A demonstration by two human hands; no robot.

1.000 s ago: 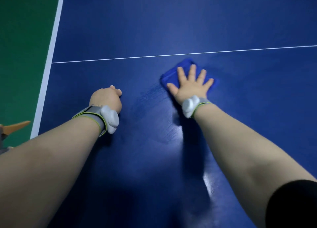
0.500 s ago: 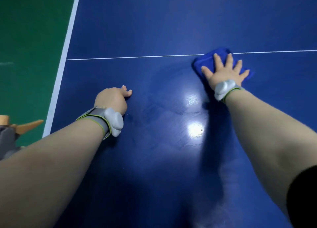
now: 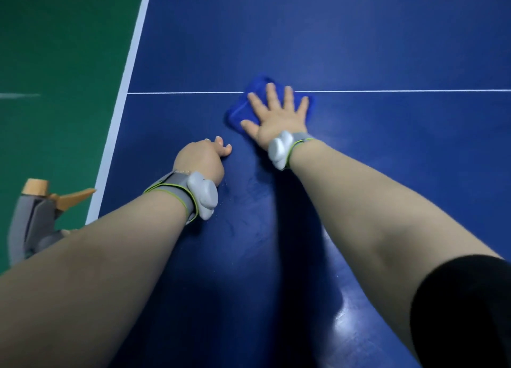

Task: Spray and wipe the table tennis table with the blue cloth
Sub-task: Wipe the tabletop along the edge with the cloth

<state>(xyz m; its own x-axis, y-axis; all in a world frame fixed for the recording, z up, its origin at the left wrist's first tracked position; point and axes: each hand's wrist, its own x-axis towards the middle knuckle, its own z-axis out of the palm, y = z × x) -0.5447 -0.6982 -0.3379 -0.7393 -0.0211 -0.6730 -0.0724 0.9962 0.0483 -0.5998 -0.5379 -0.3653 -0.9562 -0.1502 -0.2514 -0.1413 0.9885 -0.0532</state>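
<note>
Blue table (image 3: 359, 36) over green floor (image 3: 55, 63). The cloth (image 3: 243, 110) sat right on the centre line (image 3: 179, 92), right hand (image 3: 276, 116) flat and spread open on it, so mid-wipe, I'd guess. Left hand (image 3: 200, 161) curled, bracing, holding nothing. Spray bottle (image 3: 36, 215) beyond the side edge. Loads of unwiped room past the line.

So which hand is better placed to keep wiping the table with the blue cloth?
Right. The right hand lies flat with fingers spread on the blue cloth, pressing it onto the table. The left hand is curled, resting on bare surface beside the cloth.
</note>
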